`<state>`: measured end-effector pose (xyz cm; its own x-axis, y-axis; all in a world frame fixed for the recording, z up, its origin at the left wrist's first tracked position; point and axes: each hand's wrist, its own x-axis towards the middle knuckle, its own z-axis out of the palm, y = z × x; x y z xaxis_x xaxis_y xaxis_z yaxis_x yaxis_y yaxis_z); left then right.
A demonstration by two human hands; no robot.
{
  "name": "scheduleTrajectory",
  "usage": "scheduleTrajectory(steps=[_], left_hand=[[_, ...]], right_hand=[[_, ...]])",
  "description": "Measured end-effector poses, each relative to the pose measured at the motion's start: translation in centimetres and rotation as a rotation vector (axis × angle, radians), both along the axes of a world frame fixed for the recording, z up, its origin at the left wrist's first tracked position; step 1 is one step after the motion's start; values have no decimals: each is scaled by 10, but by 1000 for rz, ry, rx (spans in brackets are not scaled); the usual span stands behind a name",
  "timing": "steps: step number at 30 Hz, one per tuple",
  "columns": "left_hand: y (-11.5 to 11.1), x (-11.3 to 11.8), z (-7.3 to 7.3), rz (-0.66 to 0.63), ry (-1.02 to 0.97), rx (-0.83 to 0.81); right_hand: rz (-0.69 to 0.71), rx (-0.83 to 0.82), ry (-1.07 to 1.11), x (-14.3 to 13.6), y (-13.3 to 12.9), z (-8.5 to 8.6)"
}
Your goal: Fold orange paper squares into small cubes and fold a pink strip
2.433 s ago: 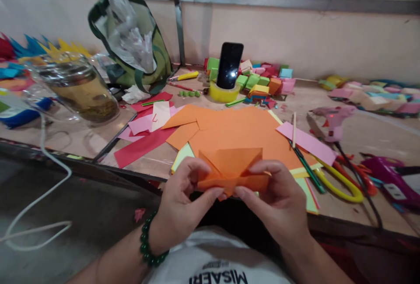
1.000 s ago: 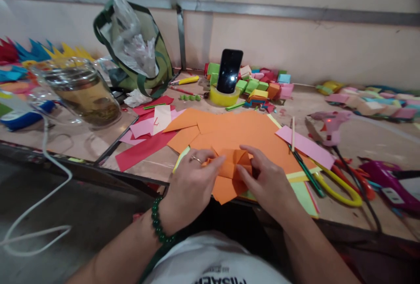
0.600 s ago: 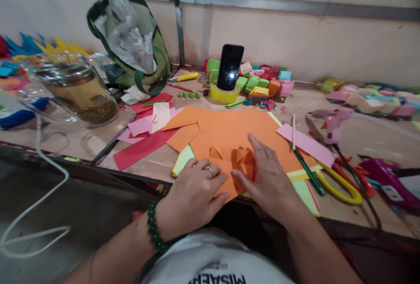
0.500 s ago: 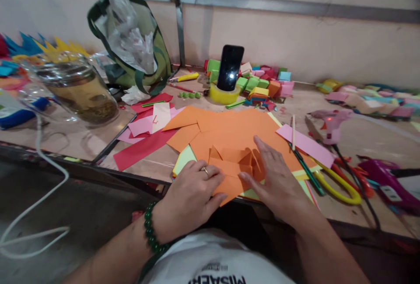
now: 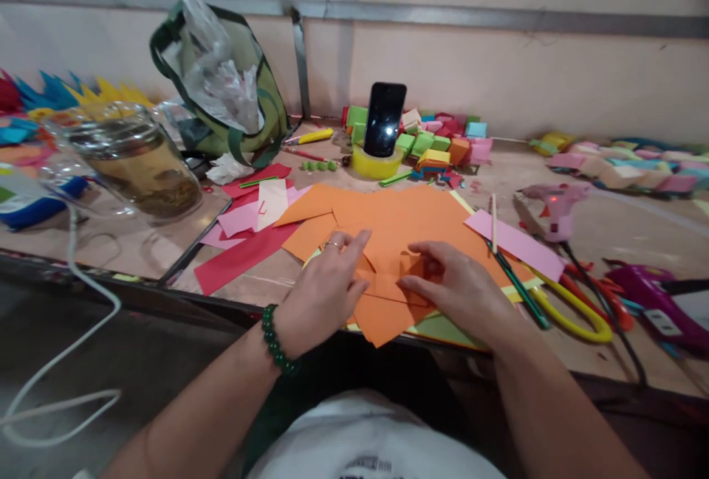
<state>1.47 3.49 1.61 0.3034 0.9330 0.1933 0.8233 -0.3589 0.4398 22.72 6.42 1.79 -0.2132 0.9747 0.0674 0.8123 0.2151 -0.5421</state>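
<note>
A folded piece of orange paper (image 5: 391, 288) lies near the table's front edge, over larger orange sheets (image 5: 404, 217). At its left side is my left hand (image 5: 326, 287), with a ring and a green bead bracelet; its index finger is raised and its thumb and fingers are apart. My right hand (image 5: 451, 287) curves around the right side of the folded paper, with thumb and index finger at its raised flap. Fingers hide part of that flap. Red and pink paper strips (image 5: 238, 257) lie to the left.
A phone (image 5: 385, 119) stands in a yellow tape roll (image 5: 377, 163) before colourful paper pieces. At right are a pink glue gun (image 5: 557, 209), yellow-handled scissors (image 5: 573, 316), a green pen (image 5: 521, 291) and a purple tool (image 5: 659, 305). A jar (image 5: 149, 169) and bag (image 5: 266, 95) are at left.
My left hand has lifted off the folded paper and moved up and left, its fingers spreading. My right hand's fingers have curled in around the paper's right side.
</note>
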Motion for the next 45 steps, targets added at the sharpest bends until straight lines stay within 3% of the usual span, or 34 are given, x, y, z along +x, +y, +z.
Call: scheduleTrajectory(steps=[5,15,19,25,29,34,40,45], left_hand=[[13,0,5,-80,136,-38],[29,0,20,-215,144,4],[31,2,21,-286,177,-37],[18,-1,24,-391,293,81],[-3,-3,23,-354,293,59],[-30,-1,7,-277,288,107],[-41,-8,-11,-230,257,79],[-42,-10,-12,-195,243,25]], right_hand=[[69,-68,39,0,1,1],[150,-32,12,-4,-4,8],[227,60,-12,-6,-5,6],[417,256,-138,2,-13,-5],[462,275,-194,5,-24,0],[446,225,-259,-4,-36,10],[359,371,-316,8,-45,-9],[318,423,-331,9,-46,-9]])
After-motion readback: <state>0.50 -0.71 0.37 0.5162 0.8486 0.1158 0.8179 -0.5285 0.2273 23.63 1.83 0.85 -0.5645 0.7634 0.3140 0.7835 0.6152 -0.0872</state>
